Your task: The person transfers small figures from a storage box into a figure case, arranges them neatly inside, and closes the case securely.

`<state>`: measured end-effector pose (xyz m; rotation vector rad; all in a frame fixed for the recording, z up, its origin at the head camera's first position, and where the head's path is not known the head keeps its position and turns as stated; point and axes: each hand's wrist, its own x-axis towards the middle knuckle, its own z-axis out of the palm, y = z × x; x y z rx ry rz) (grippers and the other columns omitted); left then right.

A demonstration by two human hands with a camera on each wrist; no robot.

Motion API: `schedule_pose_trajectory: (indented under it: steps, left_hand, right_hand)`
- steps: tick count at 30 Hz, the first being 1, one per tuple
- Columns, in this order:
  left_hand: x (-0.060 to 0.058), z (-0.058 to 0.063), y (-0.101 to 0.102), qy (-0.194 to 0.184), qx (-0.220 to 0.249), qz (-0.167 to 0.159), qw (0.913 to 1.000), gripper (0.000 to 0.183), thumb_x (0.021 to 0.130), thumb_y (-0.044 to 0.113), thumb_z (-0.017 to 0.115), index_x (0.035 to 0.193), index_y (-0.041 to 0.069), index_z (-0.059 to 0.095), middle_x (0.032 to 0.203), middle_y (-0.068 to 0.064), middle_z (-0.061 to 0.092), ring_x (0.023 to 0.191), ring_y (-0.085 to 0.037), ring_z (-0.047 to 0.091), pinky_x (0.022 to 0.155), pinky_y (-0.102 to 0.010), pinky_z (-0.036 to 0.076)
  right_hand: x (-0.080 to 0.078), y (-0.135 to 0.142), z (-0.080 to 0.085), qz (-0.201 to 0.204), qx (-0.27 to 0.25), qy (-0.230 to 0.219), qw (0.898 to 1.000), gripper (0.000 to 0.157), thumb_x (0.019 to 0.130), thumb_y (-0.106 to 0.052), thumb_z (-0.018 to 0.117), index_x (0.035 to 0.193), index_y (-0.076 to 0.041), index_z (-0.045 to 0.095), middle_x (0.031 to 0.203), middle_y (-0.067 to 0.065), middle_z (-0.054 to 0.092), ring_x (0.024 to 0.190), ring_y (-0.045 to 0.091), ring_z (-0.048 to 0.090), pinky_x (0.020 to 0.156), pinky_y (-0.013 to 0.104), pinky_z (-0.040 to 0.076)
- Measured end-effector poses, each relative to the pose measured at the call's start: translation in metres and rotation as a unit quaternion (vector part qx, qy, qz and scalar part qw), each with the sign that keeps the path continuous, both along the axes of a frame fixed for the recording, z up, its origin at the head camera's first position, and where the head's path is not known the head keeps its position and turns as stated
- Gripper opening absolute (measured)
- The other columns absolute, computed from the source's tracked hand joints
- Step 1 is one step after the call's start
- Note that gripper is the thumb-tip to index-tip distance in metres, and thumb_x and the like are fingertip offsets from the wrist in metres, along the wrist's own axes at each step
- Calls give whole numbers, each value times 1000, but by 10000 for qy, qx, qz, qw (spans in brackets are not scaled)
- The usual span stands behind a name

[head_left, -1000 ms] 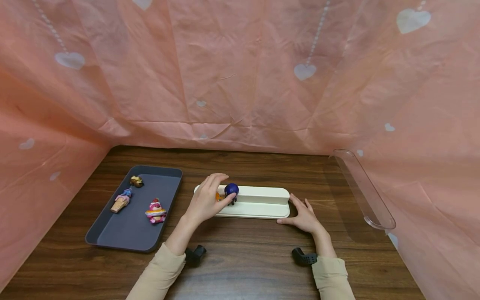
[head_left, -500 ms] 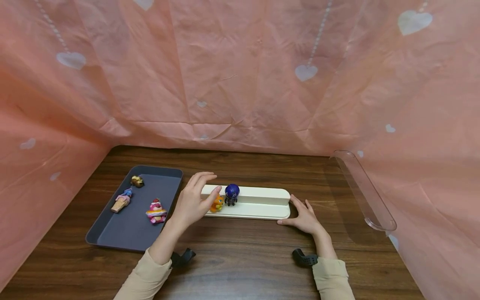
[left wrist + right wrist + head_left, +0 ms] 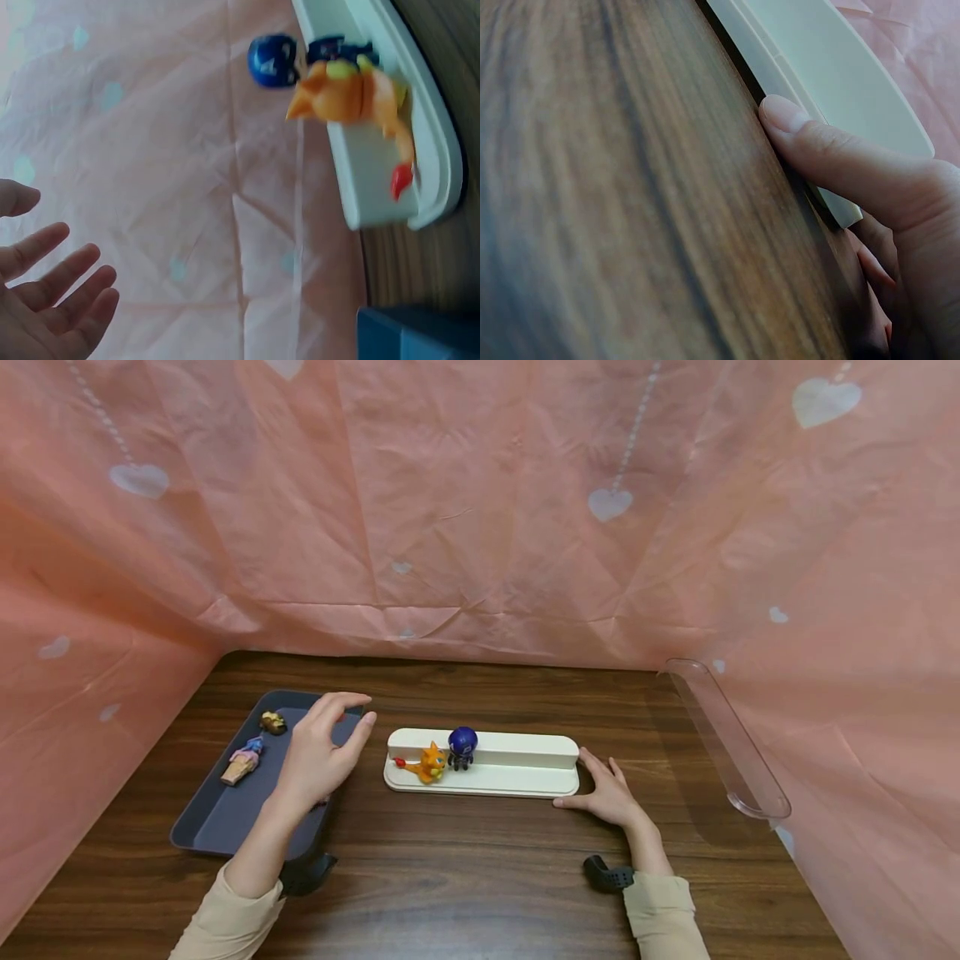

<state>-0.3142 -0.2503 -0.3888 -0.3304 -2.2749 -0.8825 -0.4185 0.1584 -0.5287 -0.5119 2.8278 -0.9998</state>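
Note:
A long white stepped display base [image 3: 525, 777] lies on the table, with a blue-headed figurine [image 3: 462, 745] and an orange dragon-like figurine [image 3: 430, 764] with a red tail tip standing at its left part. My right hand [image 3: 611, 793] holds the base's right end, thumb along the front edge [image 3: 832, 154], other fingers round the far side. My left hand [image 3: 318, 760] hovers over the right side of a dark grey tray [image 3: 225, 827], fingers spread and holding nothing. It mostly hides a pink bear figurine there. In the left wrist view the left fingers [image 3: 64, 281] are apart from everything.
In the tray lie an ice-cream-cone figurine [image 3: 243, 762] and a small brown-and-yellow figurine [image 3: 273, 722]. A long clear plastic cover [image 3: 723, 735] stands at the right edge of the table. Pink cloth [image 3: 480, 527] with hearts walls in the back and sides.
My left hand has moved left, away from the two figurines on the base to above the tray, uncovering the orange figurine. The right hand has stayed at the base's end.

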Motion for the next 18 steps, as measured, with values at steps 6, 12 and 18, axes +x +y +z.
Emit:
schedule_pose_trajectory:
  steps: [6, 12, 18]
  left_hand:
    - [1, 6, -25, -619, 104, 83, 9980, 28, 90, 26, 57, 111, 7, 62, 109, -10, 59, 99, -27, 55, 76, -45, 49]
    - [4, 4, -52, -1665, 200, 44, 9858, 36, 90, 31, 57, 115, 5, 58, 112, -15, 58, 104, -32, 53, 83, -50, 47]
    - [5, -4, -77, -2971, 61, 64, 9548, 56, 87, 45, 56, 127, 6, 48, 123, -19, 51, 115, -39, 48, 89, -54, 42]
  right_hand:
    - [-1, -1, -1, -17, 10, -32, 10000, 107, 63, -53, 76, 144, -5, 24, 148, 22, 21, 136, 44, 4, 107, 56, 0]
    - [0, -2, -1, 6, 17, -22, 10000, 107, 63, -54, 75, 144, -5, 25, 148, 21, 21, 136, 43, 10, 108, 53, -1]
    - [2, -1, -1, -44, 15, -8, 10000, 105, 64, -51, 76, 144, -5, 25, 148, 22, 22, 135, 44, 9, 107, 54, -1]
